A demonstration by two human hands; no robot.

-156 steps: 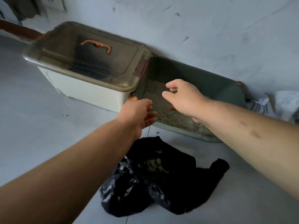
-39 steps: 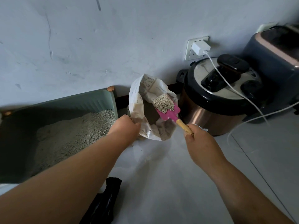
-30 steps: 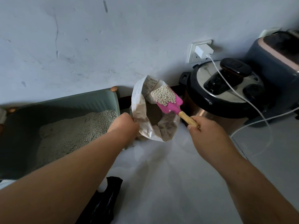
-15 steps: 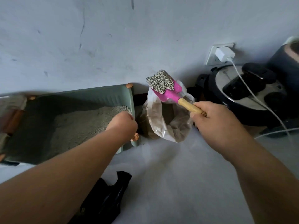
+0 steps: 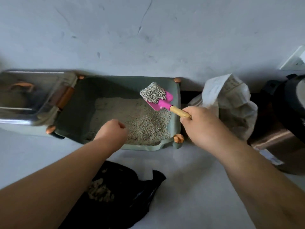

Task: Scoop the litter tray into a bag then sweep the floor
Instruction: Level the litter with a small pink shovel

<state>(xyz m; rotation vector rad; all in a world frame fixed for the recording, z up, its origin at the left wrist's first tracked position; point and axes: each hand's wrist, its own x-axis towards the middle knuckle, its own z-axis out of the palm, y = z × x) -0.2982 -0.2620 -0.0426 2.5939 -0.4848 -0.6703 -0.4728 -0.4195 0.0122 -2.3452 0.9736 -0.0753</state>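
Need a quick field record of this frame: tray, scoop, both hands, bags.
litter tray: green, litter piled toward its right end
scoop: pink blade, wooden handle, heaped with litter, held over the tray's right end
right hand: grips the scoop handle
left hand: fingers curled, over the tray's front part, nothing visible in it
black bag: in front of the tray, open, clumps inside
white bag: right of the tray, beside a cooker

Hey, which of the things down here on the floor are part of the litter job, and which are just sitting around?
Job in hand: litter tray, pink scoop gripped by the right hand, black bag, white sack.

Just lying about: clear-lidded box, cooker, wall socket.
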